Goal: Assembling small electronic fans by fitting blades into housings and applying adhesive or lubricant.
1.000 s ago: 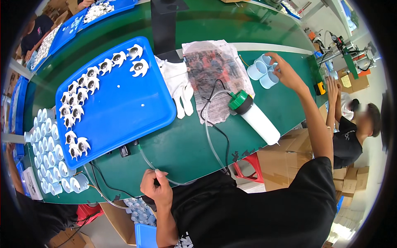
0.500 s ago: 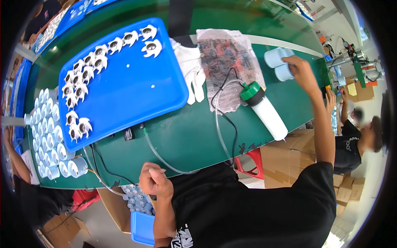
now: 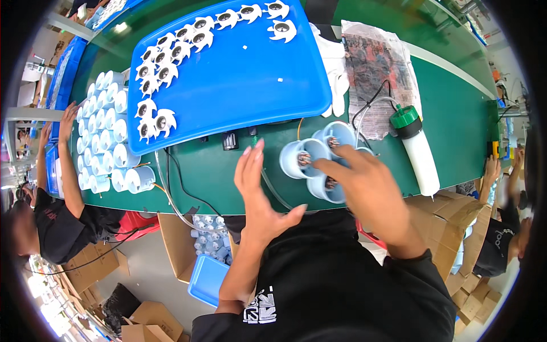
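Note:
Several light-blue cup-shaped housings [image 3: 293, 162], with coiled wire ends visible inside, are bunched above the near side of the green table. My right hand [image 3: 373, 196] grips this cluster, thumb and fingers reaching over and into the rims. Part of the cluster is hidden behind that hand. Just left of it, my left hand [image 3: 256, 194] is open and holds nothing, thumb and fingers spread toward the housings. A blue tray [image 3: 245, 91] lies beyond my hands. White finned impellers [image 3: 165, 121] with dark centres line its left and far sides.
Stacked light-blue housings [image 3: 105, 139] stand left of the tray. A white cylinder with a green cap [image 3: 405, 117] and a tube lies at right, near a printed sheet [image 3: 379, 68] and white gloves [image 3: 337, 74]. Cardboard boxes [image 3: 444, 219] stand below the table edge. People work at both sides.
My right hand has come from the far right to the near middle with the housings. My left hand has opened from a loose fist and moved forward. The view has shifted left.

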`<state>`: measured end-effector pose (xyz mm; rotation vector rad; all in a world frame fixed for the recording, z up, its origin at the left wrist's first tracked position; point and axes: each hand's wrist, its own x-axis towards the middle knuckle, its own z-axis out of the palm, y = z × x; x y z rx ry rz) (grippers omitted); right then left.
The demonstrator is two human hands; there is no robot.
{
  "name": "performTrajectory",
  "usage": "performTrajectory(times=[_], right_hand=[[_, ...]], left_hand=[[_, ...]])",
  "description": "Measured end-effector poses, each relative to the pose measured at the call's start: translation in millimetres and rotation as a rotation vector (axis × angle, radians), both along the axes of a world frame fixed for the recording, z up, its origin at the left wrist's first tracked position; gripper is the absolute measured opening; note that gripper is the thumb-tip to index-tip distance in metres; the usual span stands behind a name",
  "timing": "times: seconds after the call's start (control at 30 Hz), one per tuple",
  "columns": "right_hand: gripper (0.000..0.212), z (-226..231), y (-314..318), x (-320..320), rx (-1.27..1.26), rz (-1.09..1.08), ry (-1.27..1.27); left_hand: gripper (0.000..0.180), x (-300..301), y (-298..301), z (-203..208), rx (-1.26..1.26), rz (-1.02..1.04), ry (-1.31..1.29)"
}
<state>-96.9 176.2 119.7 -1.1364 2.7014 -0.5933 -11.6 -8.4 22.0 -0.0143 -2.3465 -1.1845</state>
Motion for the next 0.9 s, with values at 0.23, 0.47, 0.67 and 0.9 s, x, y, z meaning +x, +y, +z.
performTrajectory(times=[0.23, 0.47, 0.67, 0.9], right_hand=[[0.047, -10, -19, 9, -0.076, -0.071, 0.114], [0.056, -39, 4, -9, -0.567, -0.392, -0.295], [0.052, -58, -13, -6, -0.664, -0.367, -0.348], [0.04, -75, -10, 3, -0.756, -0.486, -0.366]], left_hand=[[0.134, -6, 2, -1, -0.182, -0.105, -0.218], [0.133, -10, 1, 4, -0.206, -0.103, -0.208], [0.131, -9, 2, 3, -0.242, -0.094, -0.189], [0.118, -15, 7, 1, -0.143, -0.145, -0.177]])
